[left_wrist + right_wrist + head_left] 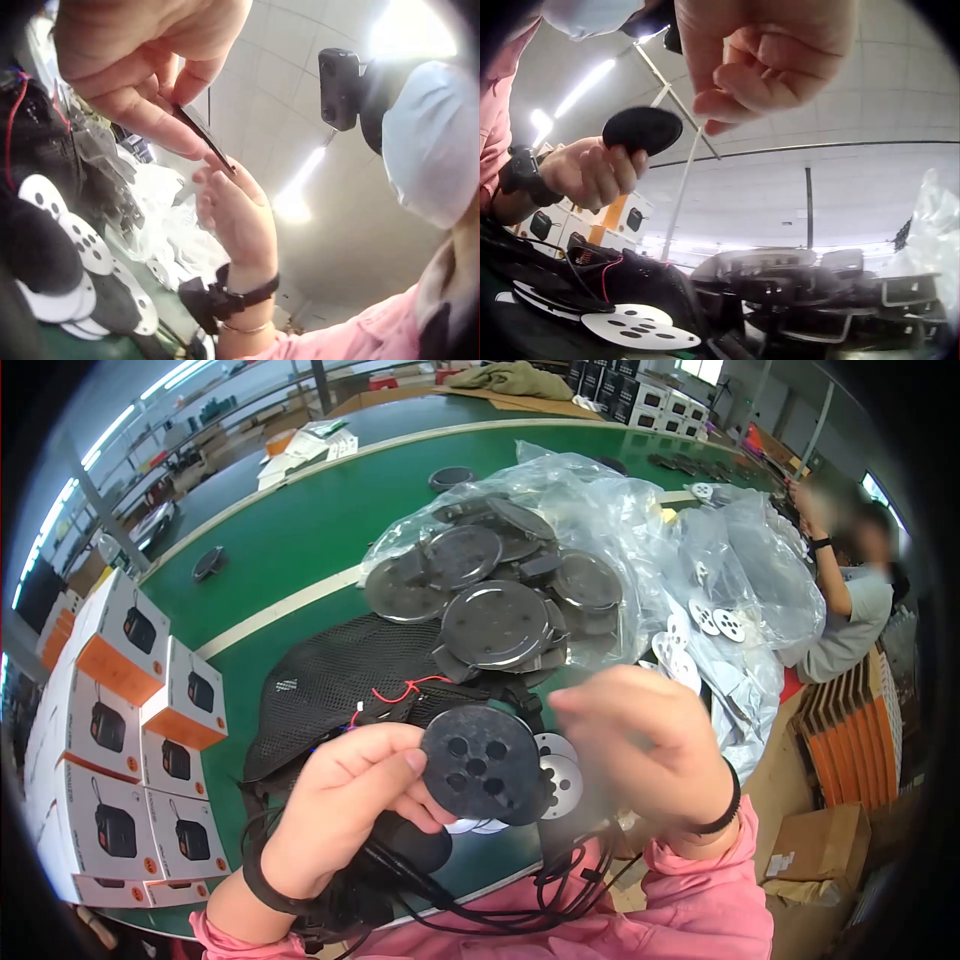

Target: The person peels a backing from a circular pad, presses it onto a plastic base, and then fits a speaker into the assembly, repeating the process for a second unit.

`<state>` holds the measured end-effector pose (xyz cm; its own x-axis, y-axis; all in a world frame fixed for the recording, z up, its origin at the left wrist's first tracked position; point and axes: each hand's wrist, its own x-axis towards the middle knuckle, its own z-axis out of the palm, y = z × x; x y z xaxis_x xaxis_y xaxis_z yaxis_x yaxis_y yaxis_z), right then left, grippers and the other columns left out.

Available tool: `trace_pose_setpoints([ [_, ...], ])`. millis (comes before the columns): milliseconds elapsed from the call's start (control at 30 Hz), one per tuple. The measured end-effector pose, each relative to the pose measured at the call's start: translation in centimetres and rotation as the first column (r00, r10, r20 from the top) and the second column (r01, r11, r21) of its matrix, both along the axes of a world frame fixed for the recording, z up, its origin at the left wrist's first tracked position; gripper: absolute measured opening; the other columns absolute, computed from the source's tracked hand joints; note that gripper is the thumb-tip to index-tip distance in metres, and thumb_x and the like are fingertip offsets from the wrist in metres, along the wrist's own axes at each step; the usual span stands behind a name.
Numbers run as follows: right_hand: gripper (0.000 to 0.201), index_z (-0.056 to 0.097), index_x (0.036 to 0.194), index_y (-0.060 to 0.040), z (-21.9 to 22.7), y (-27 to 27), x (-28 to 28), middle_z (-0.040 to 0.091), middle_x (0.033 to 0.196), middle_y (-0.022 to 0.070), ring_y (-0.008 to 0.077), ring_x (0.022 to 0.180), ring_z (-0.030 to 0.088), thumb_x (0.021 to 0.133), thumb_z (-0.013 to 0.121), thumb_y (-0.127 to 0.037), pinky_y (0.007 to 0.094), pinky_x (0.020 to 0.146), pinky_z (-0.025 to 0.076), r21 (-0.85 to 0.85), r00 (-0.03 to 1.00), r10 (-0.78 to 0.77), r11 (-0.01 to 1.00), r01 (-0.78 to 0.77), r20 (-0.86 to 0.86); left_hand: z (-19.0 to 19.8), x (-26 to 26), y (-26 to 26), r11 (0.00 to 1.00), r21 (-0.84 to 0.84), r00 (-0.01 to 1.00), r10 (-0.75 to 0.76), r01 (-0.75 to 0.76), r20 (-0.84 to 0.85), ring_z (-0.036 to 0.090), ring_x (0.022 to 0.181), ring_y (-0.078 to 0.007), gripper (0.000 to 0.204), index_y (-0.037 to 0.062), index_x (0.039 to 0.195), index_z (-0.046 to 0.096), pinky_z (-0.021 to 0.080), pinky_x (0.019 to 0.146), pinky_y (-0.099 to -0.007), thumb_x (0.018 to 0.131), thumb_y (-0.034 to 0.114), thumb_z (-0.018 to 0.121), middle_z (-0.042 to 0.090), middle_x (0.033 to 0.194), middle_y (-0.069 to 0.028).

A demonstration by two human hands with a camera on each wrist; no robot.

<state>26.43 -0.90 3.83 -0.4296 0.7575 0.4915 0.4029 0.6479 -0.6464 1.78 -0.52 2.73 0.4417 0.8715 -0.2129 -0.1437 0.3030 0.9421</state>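
A flat black disc (476, 743) with several round holes is pinched at its left edge by my left hand (350, 790), thumb on the face towards the head camera. The left wrist view shows this disc (201, 131) nearly edge-on. To its right, my right hand (650, 745) is raised and blurred in the head view. In the right wrist view the right hand (772, 67) has curled fingers with thumb and index tips close together, apart from the disc, and nothing shows between them. White discs with holes (641, 330) lie below the hands, among black discs (37, 247).
Round black plastic parts (497, 622) are heaped on a clear plastic bag (600, 490) ahead. A black mesh bag (330, 670) and black cables (480, 910) lie close in. Boxes (110, 730) are stacked at left. Another person (850, 600) sits at right.
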Motion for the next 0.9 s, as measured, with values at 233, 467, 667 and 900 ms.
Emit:
trace_pose_setpoints([
  [233, 0.043, 0.053, 0.11, -0.0035, 0.6, 1.2, -2.1, 0.054, 0.096, 0.0086, 0.0188, 0.076, 0.054, 0.068, 0.057, 0.005, 0.0251, 0.058, 0.045, -0.053, 0.951, 0.284, 0.955, -0.292, -0.121, 0.9, -0.2, -0.6, 0.983, -0.173, 0.993, -0.046, 0.065, 0.113, 0.062, 0.064, -0.0183, 0.018, -0.0049, 0.096, 0.053, 0.051, 0.056, -0.0244, 0.086, 0.008, 0.045, 0.06, 0.072, -0.0118],
  [467, 0.021, 0.063, 0.083, -0.0056, -0.7, 0.4, -1.3, 0.059, 0.089, 0.0074, 0.0268, 0.084, 0.057, 0.064, 0.062, -0.013, 0.033, 0.063, 0.046, 0.493, 0.939, 0.306, 0.8, -0.342, 0.155, 0.9, -0.7, -0.7, 0.922, -0.329, 0.959, -0.12, 0.203, 0.257, 0.062, 0.064, -0.0183, 0.021, -0.0052, 0.096, 0.055, 0.05, 0.056, -0.024, 0.087, 0.012, 0.045, 0.06, 0.075, -0.0123],
  [667, 0.016, 0.057, 0.081, -0.0025, -0.8, 0.2, -0.2, 0.054, 0.078, 0.0099, 0.0243, 0.075, 0.057, 0.072, 0.066, -0.013, 0.0289, 0.06, 0.046, 0.454, 0.813, 0.431, 0.859, -0.237, -0.391, 0.4, 2.2, 3.7, 0.413, 0.8, 0.725, 0.366, 0.436, -0.584, 0.058, 0.079, -0.0242, 0.023, 0.0001, 0.097, 0.057, 0.047, 0.069, -0.0296, 0.081, 0.016, 0.054, 0.059, 0.088, -0.0119],
  [900, 0.021, 0.044, 0.085, -0.0034, -1.0, -0.5, 0.4, 0.043, 0.08, 0.0089, 0.0224, 0.069, 0.054, 0.076, 0.062, -0.01, 0.027, 0.06, 0.045, 0.15, 0.522, 0.219, 0.974, -0.171, -0.825, -2.7, 4.5, 8.2, 0.377, 0.705, 0.516, 0.491, 0.6, -0.702, 0.039, 0.115, -0.0359, 0.058, 0.003, 0.117, 0.045, 0.034, 0.095, -0.0397, 0.068, 0.026, 0.066, 0.041, 0.123, -0.0211],
])
